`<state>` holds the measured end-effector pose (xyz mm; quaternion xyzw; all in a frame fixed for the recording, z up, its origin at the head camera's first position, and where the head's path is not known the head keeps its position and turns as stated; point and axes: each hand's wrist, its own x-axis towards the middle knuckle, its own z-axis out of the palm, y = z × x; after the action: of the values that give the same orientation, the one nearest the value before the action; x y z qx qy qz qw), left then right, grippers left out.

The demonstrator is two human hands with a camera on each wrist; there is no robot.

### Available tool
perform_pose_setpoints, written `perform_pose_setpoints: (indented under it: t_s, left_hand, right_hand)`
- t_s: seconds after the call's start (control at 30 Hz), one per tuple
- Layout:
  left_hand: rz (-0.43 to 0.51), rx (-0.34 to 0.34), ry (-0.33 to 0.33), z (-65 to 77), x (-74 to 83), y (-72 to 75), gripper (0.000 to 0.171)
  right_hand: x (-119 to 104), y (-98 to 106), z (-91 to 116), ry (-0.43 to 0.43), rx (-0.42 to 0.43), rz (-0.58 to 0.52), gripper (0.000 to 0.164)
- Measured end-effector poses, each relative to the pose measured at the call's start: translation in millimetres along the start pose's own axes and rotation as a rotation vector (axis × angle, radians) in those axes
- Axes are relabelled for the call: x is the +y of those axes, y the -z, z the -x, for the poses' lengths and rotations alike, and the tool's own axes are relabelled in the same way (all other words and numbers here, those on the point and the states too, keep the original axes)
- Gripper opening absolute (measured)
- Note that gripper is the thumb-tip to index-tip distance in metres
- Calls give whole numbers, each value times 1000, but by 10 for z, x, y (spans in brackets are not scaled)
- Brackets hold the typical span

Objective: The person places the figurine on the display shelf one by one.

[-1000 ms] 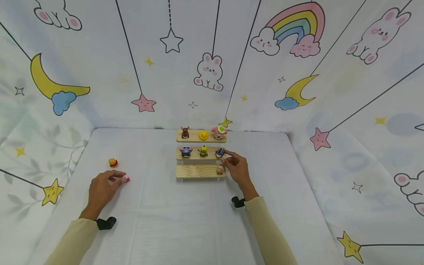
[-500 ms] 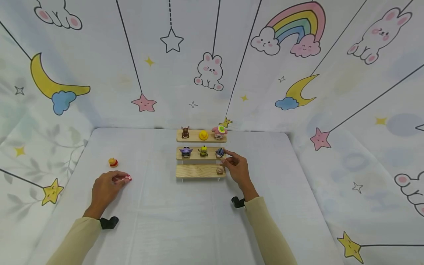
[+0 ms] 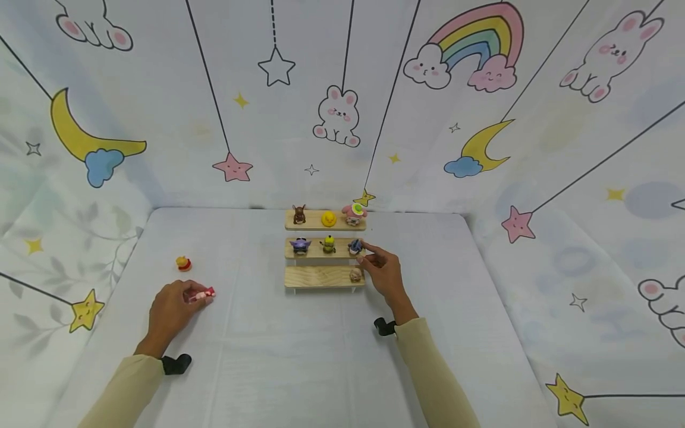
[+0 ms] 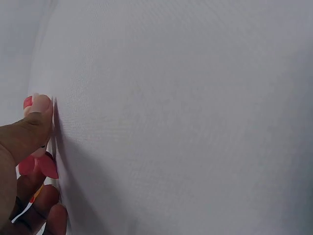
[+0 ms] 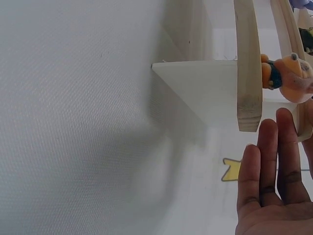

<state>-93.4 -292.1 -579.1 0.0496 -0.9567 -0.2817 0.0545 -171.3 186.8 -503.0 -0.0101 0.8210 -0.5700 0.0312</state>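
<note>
My left hand [image 3: 173, 309] pinches a pink-and-red figurine [image 3: 206, 293] over the left part of the table; in the left wrist view, thumb and fingers partly cover this figurine [image 4: 38, 165]. Just beyond it stands a yellow figurine in red [image 3: 184, 264]. My right hand [image 3: 386, 273] is at the right end of a three-tier wooden shelf [image 3: 316, 276], its fingers straight in the right wrist view. Its index fingertip is beside a blue figurine [image 3: 355, 246] on the middle tier; whether they touch, I cannot tell. A tan figurine [image 5: 292, 81] sits on the lowest tier.
On the top tier stand a brown figurine [image 3: 299, 214], a yellow duck [image 3: 329, 218] and a pink-hooded figurine [image 3: 354, 214]. A purple figurine [image 3: 301, 245] and a yellow-green one [image 3: 329, 244] share the middle tier. White cloth [image 3: 278, 351] covers the table; patterned cloth walls surround it.
My left hand has shifted slightly right with the pink-and-red figurine and turned it, so more of it shows. My right hand and the shelf have stayed still.
</note>
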Motion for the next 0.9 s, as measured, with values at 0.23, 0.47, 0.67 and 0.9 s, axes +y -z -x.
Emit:
perform_pose_setpoints:
  t_s: [0.23, 0.47, 0.67, 0.9]
  left_hand:
    - [7, 24, -23, -26, -3, -4, 26]
    - [20, 61, -42, -57, 132, 32, 25]
    - [40, 76, -62, -90, 225, 27, 25]
    - [73, 101, -100, -115, 335, -8, 26]
  right_hand:
    - [11, 3, -8, 13, 1, 5, 42]
    - [26, 3, -15, 28, 2, -5, 42]
    - [41, 5, -17, 28, -5, -10, 42]
    - [137, -7, -68, 6, -2, 9, 43]
